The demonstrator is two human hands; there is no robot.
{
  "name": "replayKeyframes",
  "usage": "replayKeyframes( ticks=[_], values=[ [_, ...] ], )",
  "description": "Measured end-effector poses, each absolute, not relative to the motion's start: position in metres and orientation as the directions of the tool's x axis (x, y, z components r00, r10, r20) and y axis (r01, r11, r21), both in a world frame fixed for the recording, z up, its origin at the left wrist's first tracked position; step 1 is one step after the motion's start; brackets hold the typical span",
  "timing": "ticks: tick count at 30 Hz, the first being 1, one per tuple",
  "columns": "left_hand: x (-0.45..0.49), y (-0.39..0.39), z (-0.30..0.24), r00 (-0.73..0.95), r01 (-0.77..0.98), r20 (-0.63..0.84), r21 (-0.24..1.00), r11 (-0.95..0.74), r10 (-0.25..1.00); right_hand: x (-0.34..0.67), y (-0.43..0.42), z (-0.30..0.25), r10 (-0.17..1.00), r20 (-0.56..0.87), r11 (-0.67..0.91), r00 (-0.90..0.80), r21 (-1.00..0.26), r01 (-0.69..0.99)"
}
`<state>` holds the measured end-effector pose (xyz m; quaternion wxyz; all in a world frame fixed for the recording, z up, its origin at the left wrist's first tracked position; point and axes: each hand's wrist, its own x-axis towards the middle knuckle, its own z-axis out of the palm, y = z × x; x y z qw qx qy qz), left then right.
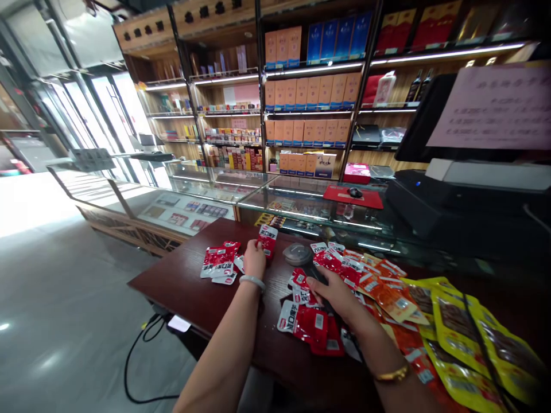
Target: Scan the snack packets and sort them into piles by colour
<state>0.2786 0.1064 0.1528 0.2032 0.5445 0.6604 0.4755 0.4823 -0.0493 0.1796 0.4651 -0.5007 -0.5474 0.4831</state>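
Note:
My left hand [255, 258] pinches the edge of a red and white snack packet [267, 240] and keeps it upright over the dark wooden table. In my right hand [333, 291] is a grey handheld barcode scanner [298, 256], its head pointing left toward that packet. A small pile of the same red packets [219, 261] lies to the left of my left hand. Under and around my right hand spreads a bigger heap of red packets [307, 324]. Orange packets [390, 289] and yellow packets [456, 321] continue that heap to the right.
The dark wooden table [185, 275] stands against a glass display counter [275, 198]. A computer mouse [354, 193] rests on a red mat [370, 199]. A black monitor [424, 123] with a paper sheet stands at right. Stocked shelves [310, 115] line the back; a black cable [127, 367] hangs at left.

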Motion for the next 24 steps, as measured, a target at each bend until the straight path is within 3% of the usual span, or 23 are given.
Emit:
replayKeyframes(
  ticks=[3, 5, 8, 10, 14, 24],
  values=[
    [0.277, 0.096, 0.167, -0.46, 0.694, 0.484, 0.719, -0.038, 0.745, 0.49, -0.05, 0.185, 0.999, 0.012, 0.016, -0.049, -0.995, 0.094],
    [0.287, 0.088, 0.173, -0.335, 0.755, 0.547, 0.643, -0.129, 0.767, 0.495, -0.05, 0.188, 0.999, 0.011, 0.013, -0.032, -0.997, 0.08],
    [0.311, 0.074, 0.171, 0.111, 0.78, 0.355, 0.548, -0.303, 0.928, 0.504, -0.049, 0.191, 1.0, 0.018, 0.018, -0.003, -0.997, 0.069],
    [0.327, 0.064, 0.166, 0.285, 0.801, 0.202, 0.487, -0.348, 0.937, 0.508, -0.048, 0.191, 1.0, 0.028, 0.028, 0.008, -0.996, 0.079],
    [0.344, 0.049, 0.161, 0.323, 0.844, 0.147, 0.402, -0.355, 0.935, 0.51, -0.044, 0.187, 0.999, 0.036, 0.035, 0.012, -0.994, 0.105],
    [0.34, 0.06, 0.152, 0.32, 0.839, 0.164, 0.408, -0.36, 0.933, 0.508, -0.042, 0.183, 1.0, 0.024, 0.022, 0.021, -0.997, 0.073]
  ],
)
